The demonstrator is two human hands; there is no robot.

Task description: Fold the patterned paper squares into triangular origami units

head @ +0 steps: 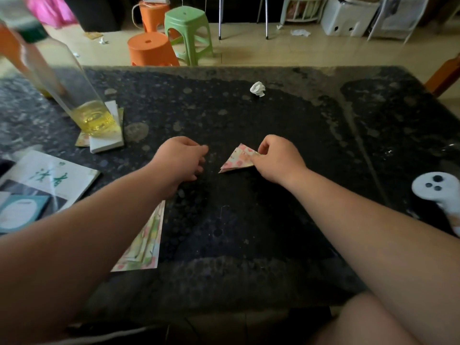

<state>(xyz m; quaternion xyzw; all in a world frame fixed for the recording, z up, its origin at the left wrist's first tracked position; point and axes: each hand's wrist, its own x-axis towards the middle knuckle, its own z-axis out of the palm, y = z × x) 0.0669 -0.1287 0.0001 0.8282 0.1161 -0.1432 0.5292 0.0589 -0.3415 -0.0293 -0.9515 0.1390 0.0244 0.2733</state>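
One folded triangle [237, 161] of floral paper lies at the middle of the dark speckled stone table [249, 220], its right corner pinched by our right hand [278, 160]. Our left hand [181, 161] hovers beside it, fingers loosely curled, holding nothing. One flat stack of patterned squares [146, 245] lies under our left forearm, toward the near edge.

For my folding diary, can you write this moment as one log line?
right hand: pinches folded triangle | left hand: loosely curled, empty | paper stack: partly behind left forearm
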